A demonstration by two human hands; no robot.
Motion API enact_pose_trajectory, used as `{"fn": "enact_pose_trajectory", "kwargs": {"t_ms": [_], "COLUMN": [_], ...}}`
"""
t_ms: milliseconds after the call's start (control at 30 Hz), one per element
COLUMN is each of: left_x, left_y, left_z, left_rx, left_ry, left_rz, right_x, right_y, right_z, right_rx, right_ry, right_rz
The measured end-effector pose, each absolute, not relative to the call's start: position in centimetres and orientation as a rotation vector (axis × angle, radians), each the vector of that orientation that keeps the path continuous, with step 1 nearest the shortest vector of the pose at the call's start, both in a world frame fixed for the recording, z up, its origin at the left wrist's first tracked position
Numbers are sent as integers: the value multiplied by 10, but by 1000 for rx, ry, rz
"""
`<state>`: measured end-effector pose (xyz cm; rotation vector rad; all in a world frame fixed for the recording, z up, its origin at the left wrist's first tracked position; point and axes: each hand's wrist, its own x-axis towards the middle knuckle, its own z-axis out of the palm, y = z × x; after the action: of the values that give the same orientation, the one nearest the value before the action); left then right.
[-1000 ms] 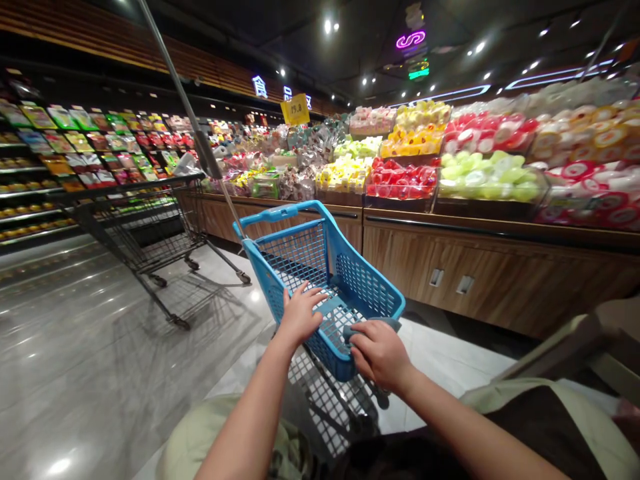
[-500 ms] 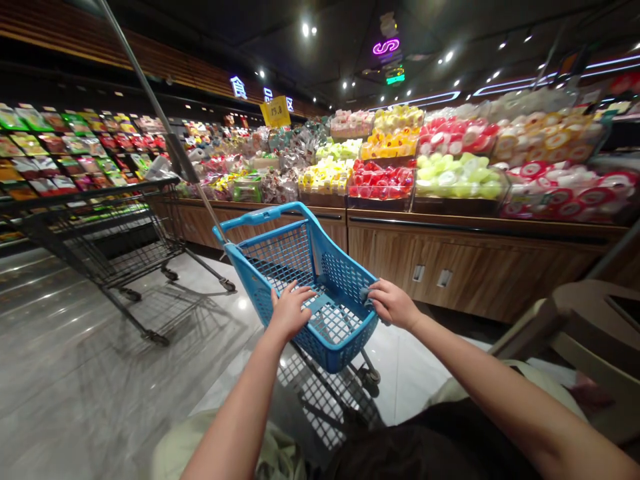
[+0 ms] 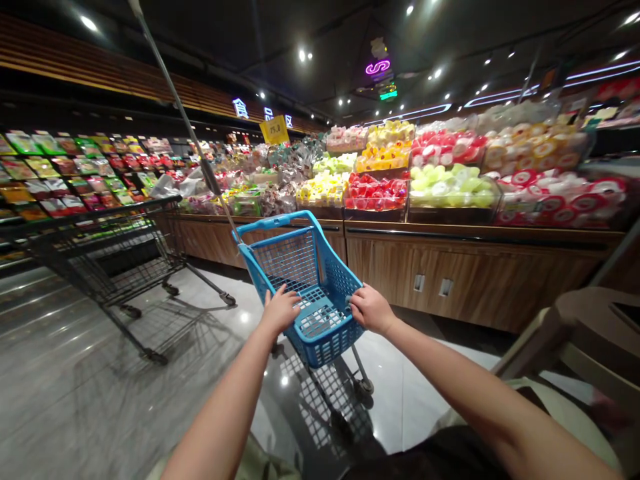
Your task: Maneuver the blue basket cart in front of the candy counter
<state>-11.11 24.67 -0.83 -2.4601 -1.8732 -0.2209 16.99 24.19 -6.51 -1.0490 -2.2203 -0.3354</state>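
Observation:
A small blue plastic shopping cart (image 3: 327, 340) with lattice sides stands in front of me, its basket holding nothing that I can see. My left hand (image 3: 281, 309) rests at the basket's left rim, fingers spread and no object in it. On the right rim, my right hand (image 3: 371, 307) has its fingers curled around a crumpled grey-blue cloth (image 3: 349, 302), mostly hidden by the fingers. A thin pole (image 3: 175, 93) rises from the cart's far left corner, beside its handle (image 3: 273, 221).
A larger dark wire cart (image 3: 125, 260) stands to the left. Beyond the blue cart runs a wooden counter (image 3: 385, 267) with bins of wrapped sweets (image 3: 377, 192). Packaged-goods shelves (image 3: 65, 167) line the far left. A brown-beige chair-like object (image 3: 590, 327) is close on my right.
My right hand has shifted left along with the cart's near right corner, and the cart has turned slightly. My left hand has moved a little left. The view has tilted up slightly.

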Motion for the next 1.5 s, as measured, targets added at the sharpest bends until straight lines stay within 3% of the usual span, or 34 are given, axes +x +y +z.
{"fn": "enact_pose_trajectory", "kwargs": {"t_ms": [267, 467, 767, 1133, 1500], "left_x": [-75, -114, -130, -116, -128], "left_y": [224, 232, 240, 240, 235], "left_z": [-32, -28, -35, -41, -36], "left_rx": [-2307, -2272, -2321, -2280, -2330], "left_ry": [-1848, -1846, -1796, -1810, -1764], "left_rz": [-261, -199, -202, -280, -268], "right_x": [123, 87, 119, 62, 119], "right_y": [249, 248, 274, 244, 273], "right_z": [-58, -57, -34, -58, -32], "right_rx": [-1183, -1078, -832, -1279, -872], "right_ry": [-2253, -2410, -2634, -2323, -2669], "right_rz": [-434, -428, -401, -452, -415]}}
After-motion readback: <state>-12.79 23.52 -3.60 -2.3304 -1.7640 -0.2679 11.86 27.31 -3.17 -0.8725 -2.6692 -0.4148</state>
